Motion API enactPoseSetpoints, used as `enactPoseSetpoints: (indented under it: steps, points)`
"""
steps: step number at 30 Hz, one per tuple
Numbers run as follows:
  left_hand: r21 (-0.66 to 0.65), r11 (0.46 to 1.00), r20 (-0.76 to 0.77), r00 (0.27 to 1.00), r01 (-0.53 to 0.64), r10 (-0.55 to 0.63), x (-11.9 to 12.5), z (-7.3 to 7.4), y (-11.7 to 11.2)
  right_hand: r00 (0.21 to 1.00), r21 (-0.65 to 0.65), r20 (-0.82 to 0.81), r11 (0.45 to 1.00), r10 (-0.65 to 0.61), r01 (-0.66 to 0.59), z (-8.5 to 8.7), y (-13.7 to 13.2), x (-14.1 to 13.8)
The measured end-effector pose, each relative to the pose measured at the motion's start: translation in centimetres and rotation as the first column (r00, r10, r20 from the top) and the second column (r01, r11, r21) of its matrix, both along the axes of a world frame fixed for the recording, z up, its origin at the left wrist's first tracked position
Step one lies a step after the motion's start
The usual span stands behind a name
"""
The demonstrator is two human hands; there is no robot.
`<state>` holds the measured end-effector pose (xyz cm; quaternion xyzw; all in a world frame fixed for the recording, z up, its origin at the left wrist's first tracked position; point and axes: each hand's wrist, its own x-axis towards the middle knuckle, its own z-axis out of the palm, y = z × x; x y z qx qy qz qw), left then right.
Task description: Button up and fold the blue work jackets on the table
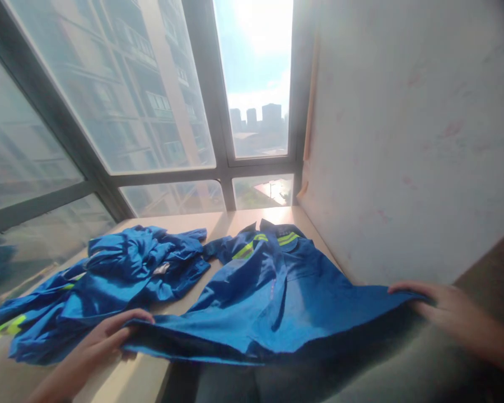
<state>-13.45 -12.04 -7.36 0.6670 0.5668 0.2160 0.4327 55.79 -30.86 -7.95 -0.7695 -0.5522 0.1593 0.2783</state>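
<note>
A blue work jacket (252, 302) with yellow-green stripes across its chest lies front up, its collar toward the window. Its bottom hem is lifted and stretched wide between my two hands. My left hand (109, 336) pinches the hem's left corner, thumb and fingers closed on the cloth. At the opposite corner, my right hand (430, 299) grips the hem near the wall. Left of the jacket, a crumpled pile of blue clothing (130, 274) with yellow-green strips rests close to my left hand. The jacket's right sleeve area is partly hidden.
A light wooden surface (231, 219) bears the clothes and ends at a front edge below the hem. Large framed windows (163, 89) rise behind and to the left. A pale wall (403, 140) bounds the right side.
</note>
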Motion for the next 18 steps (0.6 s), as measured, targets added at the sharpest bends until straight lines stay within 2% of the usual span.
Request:
enactPoseSetpoints:
  steps: [2, 4, 6, 9, 11, 13, 14, 16, 18]
  points:
    - [-0.08, 0.98, 0.12, 0.974, -0.183, 0.192, 1.9, -0.2, 3.2, 0.998, -0.019, 0.06, 0.999, -0.031, 0.032, 0.9, 3.5, -1.5]
    - [-0.175, 0.911, 0.153, 0.903, -0.374, 0.401, 4.9, -0.9, 6.8, 0.995, -0.058, 0.103, 0.998, 0.003, 0.003, 1.0, 8.1, -3.0]
    - [-0.243, 0.852, 0.165, 0.846, -0.463, 0.507, 8.1, -1.8, 10.1, 0.994, -0.149, 0.1, 0.989, 0.035, -0.02, 0.6, 13.3, -4.1]
    - [-0.27, 0.837, 0.183, 0.828, -0.475, 0.529, 11.8, -2.4, 14.5, 0.998, -0.255, 0.066, 0.967, 0.022, -0.004, 0.7, 20.8, -4.8]
    - [-0.253, 0.845, 0.208, 0.826, -0.471, 0.523, 13.3, -1.2, 17.6, 0.998, -0.224, 0.055, 0.974, -0.001, 0.013, 2.3, 25.5, -4.7]
    - [-0.2, 0.855, 0.252, 0.818, -0.479, 0.517, 14.4, 2.2, 21.2, 0.998, -0.142, 0.044, 0.989, -0.035, 0.041, 5.6, 30.1, -4.4]
    - [-0.158, 0.862, 0.283, 0.814, -0.482, 0.508, 14.9, 4.7, 23.2, 0.998, -0.09, 0.031, 0.994, -0.057, 0.059, 7.9, 32.4, -4.2]
    - [-0.04, 0.872, 0.366, 0.805, -0.488, 0.467, 15.9, 11.3, 27.4, 0.995, 0.053, -0.016, 0.994, -0.094, 0.094, 14.0, 36.8, -3.5]
    - [0.113, 0.862, 0.463, 0.794, -0.494, 0.395, 16.7, 19.6, 31.3, 0.991, 0.267, -0.093, 0.956, -0.101, 0.123, 21.6, 40.7, -2.6]
